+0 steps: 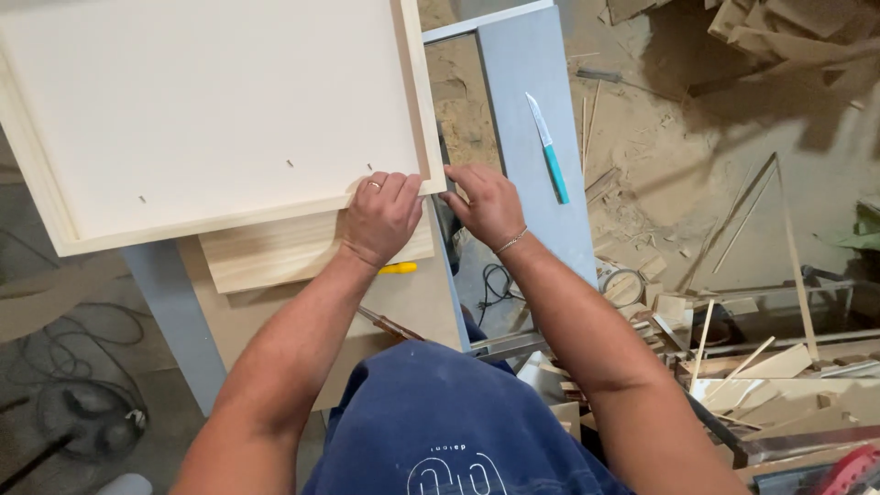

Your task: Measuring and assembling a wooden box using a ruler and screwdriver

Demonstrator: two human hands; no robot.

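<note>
Inspection, head view. Large pale wooden frame w/ white backing panel (211, 110) lies flat on grey workbench (536, 110), its near right corner overhanging a loose light wood board (284, 252).

L hand (383, 215): fingers curled over frame's lower edge at the corner, pressing down; judged to be steadying the piece. Ring on one finger.

R hand (486, 203): fingers bent against frame's right outer rail at the same corner; thin bracelet at wrist. Whether it grasps the rail or only pushes on it, cannot tell. Both hands at one corner suggests aligning or squaring it.

Small staples or pins show in panel near lower edge.

Teal-handled knife (548, 148) lies apart on bench, blade pointing away. Yellow tool handle (399, 269) pokes out under board.

Floor right: heavy sawdust, offcut strips (752, 367), scrap pile. Floor left: dark cables (82, 357).
</note>
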